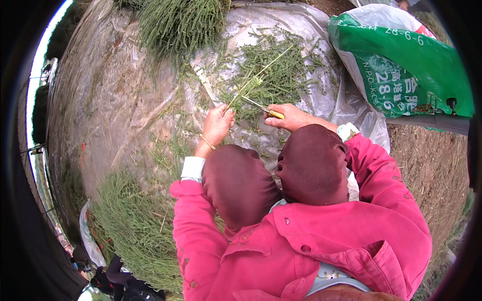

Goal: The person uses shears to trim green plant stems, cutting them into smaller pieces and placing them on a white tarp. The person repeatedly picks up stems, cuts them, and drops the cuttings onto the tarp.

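My left hand (218, 122) is closed around the lower ends of a few thin green plant stems (246, 84), which point up and to the right. Beside it, my right hand (284, 116) grips scissors (276, 113) with yellow handles. Their metal blades reach toward the stems just above my left hand; whether they touch them I cannot tell. Under and beyond the blades, cut green sprigs (276, 67) lie spread on a clear plastic sheet (312, 19). My knees, in dark maroon cloth, are drawn up below both hands.
A large bundle of green plants (180, 26) lies at the top, and a bigger heap (139, 229) at the lower left. A green and white fertilizer sack (406, 67) covers something at the upper right. Bare soil (429, 165) shows at the right. Part of another person's hand appears at the top right.
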Action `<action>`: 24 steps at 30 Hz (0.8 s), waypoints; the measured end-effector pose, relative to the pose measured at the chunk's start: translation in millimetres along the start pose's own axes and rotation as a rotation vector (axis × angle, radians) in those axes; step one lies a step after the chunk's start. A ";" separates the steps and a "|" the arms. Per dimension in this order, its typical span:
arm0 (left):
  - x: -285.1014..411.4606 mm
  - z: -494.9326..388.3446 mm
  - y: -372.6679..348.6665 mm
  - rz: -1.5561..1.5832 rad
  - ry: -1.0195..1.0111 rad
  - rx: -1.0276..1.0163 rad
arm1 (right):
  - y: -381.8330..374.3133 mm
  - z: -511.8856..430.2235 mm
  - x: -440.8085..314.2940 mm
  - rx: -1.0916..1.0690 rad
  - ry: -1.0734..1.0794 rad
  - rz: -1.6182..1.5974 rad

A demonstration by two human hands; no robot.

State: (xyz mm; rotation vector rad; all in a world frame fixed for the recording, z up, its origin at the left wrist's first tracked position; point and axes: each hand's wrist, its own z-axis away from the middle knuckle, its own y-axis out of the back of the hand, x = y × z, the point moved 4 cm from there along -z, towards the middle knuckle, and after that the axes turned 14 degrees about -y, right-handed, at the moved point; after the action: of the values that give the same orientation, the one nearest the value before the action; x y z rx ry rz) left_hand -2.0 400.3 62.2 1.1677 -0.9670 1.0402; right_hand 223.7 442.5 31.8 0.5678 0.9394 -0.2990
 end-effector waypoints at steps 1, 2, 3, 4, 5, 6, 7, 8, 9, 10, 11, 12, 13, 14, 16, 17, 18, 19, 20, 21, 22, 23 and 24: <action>0.7 -0.2 -0.3 -0.019 -0.002 -0.009 | 0.1 -3.0 -2.7 0.020 -0.006 0.042; 2.3 -0.3 -0.4 -0.034 -0.007 -0.009 | -0.4 -3.6 -5.2 0.039 -0.008 0.050; 3.9 -0.6 -1.0 -0.048 -0.012 -0.011 | -0.3 -3.3 -7.1 0.058 -0.012 0.058; 4.4 -0.7 -2.0 -0.062 -0.017 -0.014 | -0.7 -2.0 -8.3 0.053 -0.031 0.047; 2.9 -0.6 -2.5 -0.039 -0.004 0.017 | -1.3 0.1 -9.2 0.050 -0.051 0.036; 2.0 -0.4 -2.3 -0.018 0.009 0.049 | -2.3 1.7 -9.7 0.046 -0.069 0.024; 1.6 -0.2 -1.9 0.002 0.022 0.081 | -2.9 4.3 -9.4 0.055 -0.024 0.044; 2.8 -0.6 -1.9 -0.020 0.012 0.077 | -3.4 7.7 -7.0 0.064 0.021 0.064; 4.3 -1.1 -2.1 -0.041 0.003 0.074 | -4.3 11.8 -9.5 0.071 0.065 0.086; 4.8 -1.1 -2.2 -0.062 -0.006 0.071 | -4.1 17.2 -12.3 0.030 0.020 0.063; 1.1 -0.4 -2.3 -0.103 -0.010 0.058 | -4.1 18.1 -9.4 0.029 -0.010 0.005; -1.3 -1.9 0.2 -0.151 -0.021 0.044 | -2.0 17.6 -6.7 0.034 -0.034 -0.053; -3.1 -3.5 2.2 -0.200 -0.032 0.032 | -0.5 17.2 -3.6 0.038 -0.057 -0.111; -7.4 -3.1 -0.3 -0.191 0.013 -0.024 | -0.2 18.4 2.1 0.078 -0.112 -0.242; -7.4 -2.8 -4.2 -0.248 -0.004 -0.095 | 12.2 14.0 9.9 0.101 -0.131 -0.117; -8.7 -3.9 -4.3 -0.276 -0.016 -0.133 | 19.2 9.8 10.8 0.134 -0.087 -0.029; -12.5 -4.3 -7.0 -0.276 -0.009 -0.168 | 25.8 8.0 11.4 0.172 -0.053 0.058; -15.1 -3.0 -7.1 -0.276 -0.001 -0.196 | 35.5 8.7 2.3 0.198 -0.015 0.130; -17.2 -1.9 -7.4 -0.276 0.008 -0.224 | 42.1 6.9 4.0 0.189 -0.047 0.196; -18.5 -1.3 -7.7 -0.314 0.004 -0.250 | 50.3 10.5 -3.8 0.161 -0.123 0.325; -17.2 -1.6 -8.6 -0.352 -0.002 -0.276 | 57.0 13.5 -8.4 0.163 -0.118 0.380; -15.8 -1.9 -9.4 -0.391 -0.007 -0.303 | 62.1 15.0 -11.0 0.164 -0.113 0.435; -12.7 -2.2 -10.6 -0.471 -0.079 -0.328 | 64.2 15.2 -14.4 0.127 -0.109 0.475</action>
State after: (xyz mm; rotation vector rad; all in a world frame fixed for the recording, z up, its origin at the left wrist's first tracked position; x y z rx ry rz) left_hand 5.3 400.0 47.2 1.0931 -0.8299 0.4436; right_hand 256.5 486.0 71.6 0.8620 0.6590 0.0386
